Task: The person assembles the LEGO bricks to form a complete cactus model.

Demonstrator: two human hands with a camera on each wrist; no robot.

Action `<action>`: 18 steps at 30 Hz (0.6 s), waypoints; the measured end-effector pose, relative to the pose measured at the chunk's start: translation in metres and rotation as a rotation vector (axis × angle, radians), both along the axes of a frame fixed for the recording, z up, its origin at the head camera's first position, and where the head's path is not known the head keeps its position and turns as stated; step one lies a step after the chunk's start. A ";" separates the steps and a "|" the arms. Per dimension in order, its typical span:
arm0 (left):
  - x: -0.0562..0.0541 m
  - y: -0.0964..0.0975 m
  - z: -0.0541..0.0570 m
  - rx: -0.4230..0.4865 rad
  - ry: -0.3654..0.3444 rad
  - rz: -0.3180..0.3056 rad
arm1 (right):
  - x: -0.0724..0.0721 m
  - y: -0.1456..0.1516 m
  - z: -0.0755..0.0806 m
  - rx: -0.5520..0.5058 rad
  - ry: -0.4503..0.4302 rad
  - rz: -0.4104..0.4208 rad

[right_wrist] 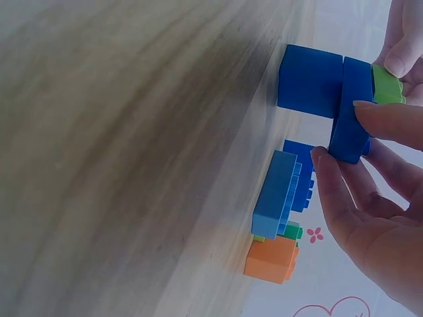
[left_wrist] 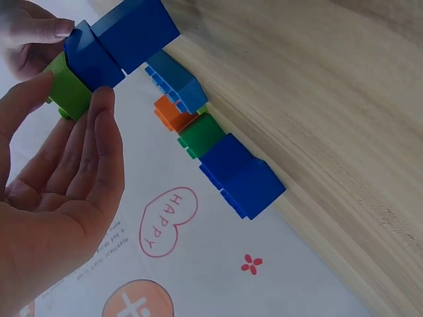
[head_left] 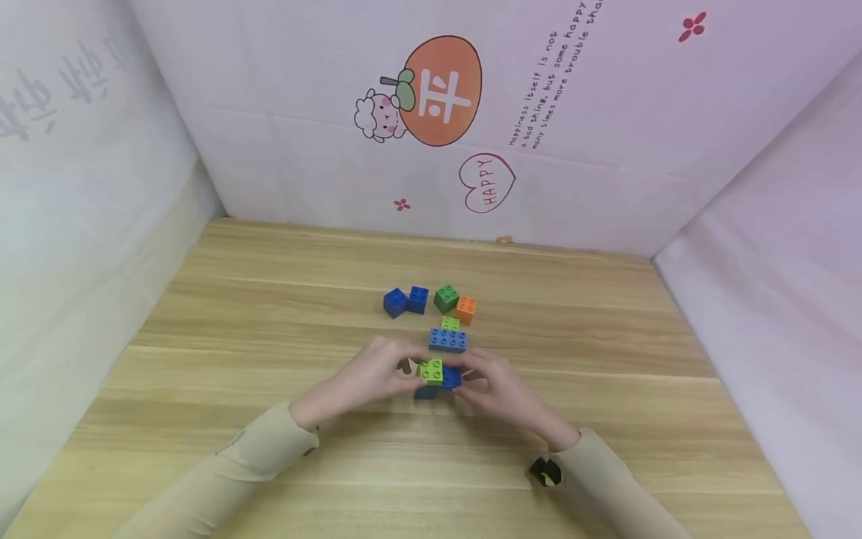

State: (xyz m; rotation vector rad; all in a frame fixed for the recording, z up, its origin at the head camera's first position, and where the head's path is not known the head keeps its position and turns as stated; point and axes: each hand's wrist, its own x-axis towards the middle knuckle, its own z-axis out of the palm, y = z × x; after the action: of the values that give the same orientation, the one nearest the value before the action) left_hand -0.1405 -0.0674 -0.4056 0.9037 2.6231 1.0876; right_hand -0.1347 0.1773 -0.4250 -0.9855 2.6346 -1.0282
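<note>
Near the middle of the wooden table (head_left: 337, 464) stands a small stack of toy building bricks. At its top left is a lime green brick (head_left: 432, 371), which my left hand (head_left: 377, 372) pinches between thumb and fingers. Under it lies a long blue brick (right_wrist: 352, 109), its right part sticking out; my right hand (head_left: 501, 382) pinches that part. A dark blue brick (right_wrist: 309, 80) forms the bottom, below the left part, as the right wrist view shows. Whether the lime brick is fully pressed down cannot be seen.
Just beyond the stack lies a lighter blue long brick (head_left: 447, 340), with a second lime brick (head_left: 450, 323) behind it. Farther back are an orange brick (head_left: 465, 308), a green brick (head_left: 446, 298) and two dark blue bricks (head_left: 407, 301). White printed cloth (head_left: 289, 150) walls the table.
</note>
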 end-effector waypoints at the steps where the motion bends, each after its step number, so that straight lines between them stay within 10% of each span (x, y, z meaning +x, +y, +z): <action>1: 0.000 0.000 0.000 0.007 -0.005 0.000 | 0.000 0.000 0.000 0.003 0.005 -0.002; 18: -0.001 0.001 0.006 -0.012 -0.081 0.011 | -0.001 -0.003 0.001 0.000 0.023 -0.023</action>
State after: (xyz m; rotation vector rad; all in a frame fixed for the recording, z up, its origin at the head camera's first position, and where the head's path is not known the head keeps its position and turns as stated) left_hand -0.1417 -0.0664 -0.3995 0.8258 2.5697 1.0865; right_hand -0.1354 0.1744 -0.4244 -0.9742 2.6706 -1.0278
